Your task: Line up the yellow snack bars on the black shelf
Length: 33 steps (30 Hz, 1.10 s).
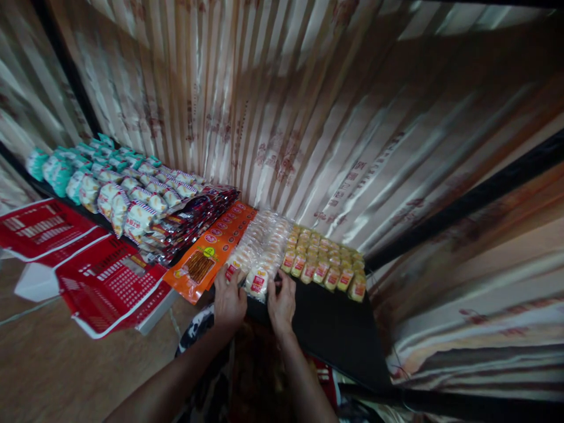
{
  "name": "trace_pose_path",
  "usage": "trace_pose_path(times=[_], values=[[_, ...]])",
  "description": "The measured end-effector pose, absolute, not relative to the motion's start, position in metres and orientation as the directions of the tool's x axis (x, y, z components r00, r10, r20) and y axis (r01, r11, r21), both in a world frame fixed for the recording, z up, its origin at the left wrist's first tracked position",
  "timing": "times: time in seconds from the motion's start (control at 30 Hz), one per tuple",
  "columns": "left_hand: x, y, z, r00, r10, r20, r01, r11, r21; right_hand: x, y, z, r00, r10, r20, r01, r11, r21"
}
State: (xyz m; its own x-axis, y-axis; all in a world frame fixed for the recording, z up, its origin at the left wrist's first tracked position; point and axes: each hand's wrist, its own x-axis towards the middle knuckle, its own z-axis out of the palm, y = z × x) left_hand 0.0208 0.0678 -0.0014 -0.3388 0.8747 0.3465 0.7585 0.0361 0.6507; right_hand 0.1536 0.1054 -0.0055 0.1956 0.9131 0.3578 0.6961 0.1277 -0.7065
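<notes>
Two rows of small white snack packets [264, 249] in clear wrap, with red labels at the front, run back across a black shelf [337, 329]. At the near end of the left row, my left hand [230, 298] has its fingers bent over the front packet. My right hand [282, 298] presses its curled fingers against the right side of the front packet in the other row. The two hands hold the rows from either side. Touching the rows on the left is a flat orange snack bag [211, 249]; yellow-wrapped packets [324, 264] stand in several rows on the right.
Farther left, white and teal snack bags [127, 188] are piled beside dark red shiny packets [189, 220]. Red printed panels [110, 276] with white edges hang along the shelf front. Behind rises a pleated printed sheet [273, 117]; a black post [467, 200] slants at the right.
</notes>
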Motion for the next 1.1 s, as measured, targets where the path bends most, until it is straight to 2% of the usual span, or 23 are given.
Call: trace_pose_path(times=[0.1, 0.3, 0.47, 0.63, 1.1], values=[[0.022, 0.072, -0.006, -0.371, 0.85, 0.374, 0.758, 0.044, 0.651, 0.154, 0.117, 0.0, 0.235, 0.919, 0.316, 0.669, 0.083, -0.739], [0.028, 0.08, -0.01, -0.381, 0.861, 0.337, 0.735, 0.062, 0.675, 0.155, 0.13, -0.006, 0.305, 0.921, 0.241, 0.572, 0.025, -0.82], [0.029, 0.083, -0.005, -0.409, 0.859, 0.309, 0.704, 0.082, 0.705, 0.156, 0.13, -0.014, 0.298, 0.895, 0.332, 0.557, 0.119, -0.822], [0.028, 0.085, -0.002, -0.426, 0.862, 0.273, 0.67, 0.098, 0.736, 0.152, 0.129, -0.019, 0.326, 0.872, 0.364, 0.575, 0.123, -0.809], [0.025, 0.084, -0.001, -0.436, 0.858, 0.271, 0.655, 0.096, 0.75, 0.152, 0.126, -0.026, 0.349, 0.898, 0.267, 0.478, 0.075, -0.875]])
